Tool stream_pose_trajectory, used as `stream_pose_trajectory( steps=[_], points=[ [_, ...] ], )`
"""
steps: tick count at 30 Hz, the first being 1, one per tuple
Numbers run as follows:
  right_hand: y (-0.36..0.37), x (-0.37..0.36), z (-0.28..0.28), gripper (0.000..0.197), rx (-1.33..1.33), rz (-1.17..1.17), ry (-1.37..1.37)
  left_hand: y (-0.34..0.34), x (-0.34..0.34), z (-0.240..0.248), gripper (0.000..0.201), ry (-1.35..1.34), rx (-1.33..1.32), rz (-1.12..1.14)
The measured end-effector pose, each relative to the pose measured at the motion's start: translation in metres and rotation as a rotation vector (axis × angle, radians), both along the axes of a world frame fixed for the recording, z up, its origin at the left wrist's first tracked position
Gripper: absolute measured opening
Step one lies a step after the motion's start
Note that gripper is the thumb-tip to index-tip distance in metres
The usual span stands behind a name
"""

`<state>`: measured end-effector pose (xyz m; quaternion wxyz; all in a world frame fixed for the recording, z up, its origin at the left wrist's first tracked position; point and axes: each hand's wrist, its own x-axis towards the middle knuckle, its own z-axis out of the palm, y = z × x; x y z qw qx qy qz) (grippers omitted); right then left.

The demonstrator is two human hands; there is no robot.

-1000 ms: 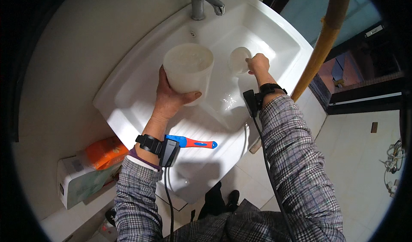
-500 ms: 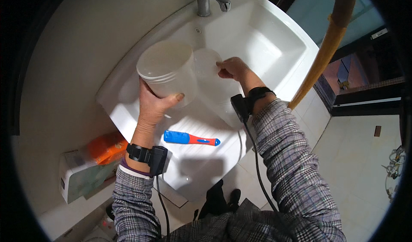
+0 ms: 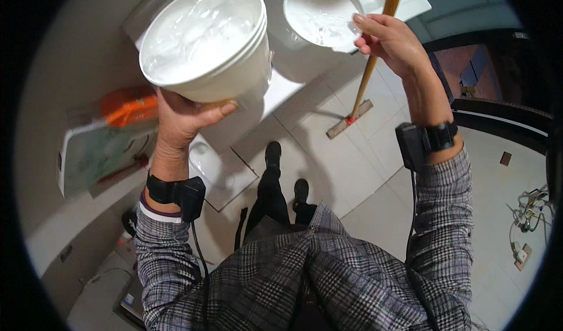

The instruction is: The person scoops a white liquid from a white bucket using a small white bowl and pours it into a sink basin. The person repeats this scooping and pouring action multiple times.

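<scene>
My left hand (image 3: 187,114) grips a white plastic tub (image 3: 237,73) from below, its thumb along the lower side. The tub is raised and tilted so its open mouth shows. Something clear and glistening fills the inside; whether it is water or clear plastic I cannot tell. Just right of the tub, my right hand (image 3: 396,43) pinches the rim of a round whitish lid (image 3: 322,5) between thumb and fingers. Shiny wet-looking streaks mark the lid's lower part. Both things are held above the white washbasin (image 3: 287,89), which they largely cover.
A long wooden handle (image 3: 368,73) with a flat head rests on the tiled floor right of the basin. At left, an orange packet (image 3: 129,105) sits on a pale box (image 3: 108,146) by the wall. Tangled cables (image 3: 532,210) hang at far right.
The tub has come up toward me and tipped, so its inside shows. The lid has moved up and right with my right hand. The blue-and-red handled object has left view.
</scene>
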<state>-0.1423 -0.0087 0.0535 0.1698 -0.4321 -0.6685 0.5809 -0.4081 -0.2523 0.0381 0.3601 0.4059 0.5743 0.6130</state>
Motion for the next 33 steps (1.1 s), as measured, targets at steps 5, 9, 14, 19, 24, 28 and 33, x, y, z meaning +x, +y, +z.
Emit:
stream_pose_trajectory(
  steps=[5, 9, 14, 19, 24, 28, 33],
  points=[
    [-0.117, 0.106, -0.017, 0.026, -0.122, -0.031, -0.057, -0.127, 0.096, -0.042, 0.093, -0.116, -0.115, 0.029],
    [-0.184, 0.156, -0.076, 0.027, -0.176, -0.073, -0.197, -0.186, 0.152, -0.101, 0.09, -0.252, -0.161, 0.022],
    [-0.238, 0.209, -0.182, 0.023, -0.515, -0.208, -0.214, -0.239, 0.204, -0.162, 0.115, -0.283, -0.315, 0.044],
    [-0.296, 0.194, -0.311, 0.022, -0.633, -0.286, -0.271, -0.293, 0.204, -0.219, 0.116, -0.278, -0.304, 0.162],
    [-0.343, 0.106, -0.411, 0.027, -0.652, -0.393, -0.407, -0.336, 0.177, -0.257, 0.111, -0.14, -0.356, 0.272],
    [-0.359, 0.006, -0.445, 0.029, -0.689, -0.427, -0.278, -0.37, 0.141, -0.275, 0.105, -0.151, -0.406, 0.316],
    [-0.373, -0.045, -0.435, 0.029, -0.717, -0.532, -0.258, -0.403, 0.117, -0.277, 0.102, -0.222, -0.432, 0.398]
  ],
)
